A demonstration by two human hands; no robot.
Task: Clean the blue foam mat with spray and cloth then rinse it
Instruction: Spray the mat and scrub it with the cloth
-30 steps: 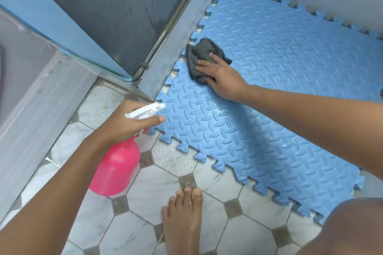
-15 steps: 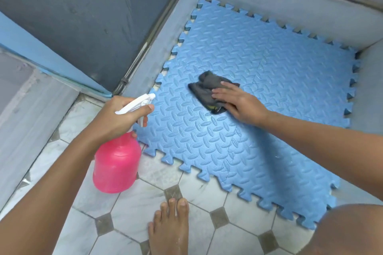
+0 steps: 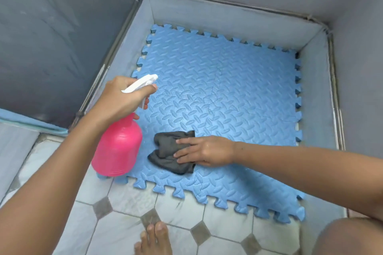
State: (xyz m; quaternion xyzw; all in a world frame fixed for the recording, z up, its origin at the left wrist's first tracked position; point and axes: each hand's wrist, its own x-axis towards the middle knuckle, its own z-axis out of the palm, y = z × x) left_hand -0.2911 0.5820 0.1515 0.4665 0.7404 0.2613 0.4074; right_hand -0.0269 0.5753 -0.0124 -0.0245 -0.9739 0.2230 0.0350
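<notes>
Blue foam mat point(image 3: 238, 93) now bears the cloth point(image 3: 170, 151) nearer its front edge, right hand point(image 3: 207, 151) flat; left fingers point(image 3: 143, 91) grip the spray bottle point(image 3: 118, 147).

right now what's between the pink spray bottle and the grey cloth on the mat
Head view: only a bare strip of blue foam mat separates the pink spray bottle from the grey cloth; nothing else lies there.

Our left arm reaches in from the low left, bent up at the wrist. Our left hand point(image 3: 120, 99) is curled tight in a grip, one finger stretched out long in front. Our right arm comes in from the right side, almost straight. Our right hand point(image 3: 207, 151) lies flat, palm down, fingers point(image 3: 182, 154) spread and pointing left. Our bare toes point(image 3: 154, 238) peek in at the bottom.
</notes>
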